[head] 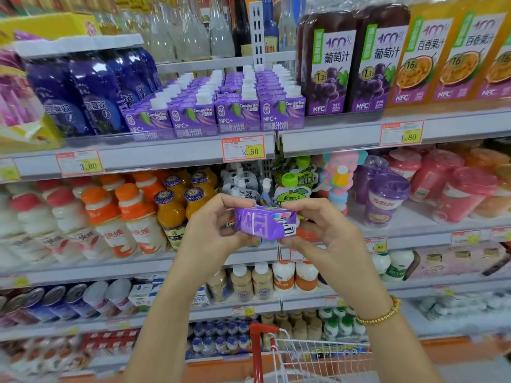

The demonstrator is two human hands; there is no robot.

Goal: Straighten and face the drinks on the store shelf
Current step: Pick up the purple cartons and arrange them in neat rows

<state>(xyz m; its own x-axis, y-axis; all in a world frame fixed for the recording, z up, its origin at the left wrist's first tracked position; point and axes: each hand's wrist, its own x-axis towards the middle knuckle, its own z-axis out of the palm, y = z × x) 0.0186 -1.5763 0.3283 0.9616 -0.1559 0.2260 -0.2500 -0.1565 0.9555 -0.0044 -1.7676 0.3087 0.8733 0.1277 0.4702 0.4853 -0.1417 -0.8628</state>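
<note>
Left hand (pixel 218 228) and right hand (pixel 318 230) each have a curled-finger grip on one end of the purple carton (pixel 265 222). It's held on its side in open air in front of the middle shelf (pixel 414 236), clear of the lip. On the upper shelf (pixel 166 154) the Condorito cartons (pixel 215 113) sit four across at the edge, marked "NFC+", packed between blue bottles (pixel 83 92) and grape juice bottles (pixel 351 64) marked "100%" and "NFC". Price tags read 3.00 (pixel 80 163), 2.50 (pixel 243 149) and 4.80 (pixel 401 133), and a red-handled cart (pixel 258 352) sits below the arms.
</note>
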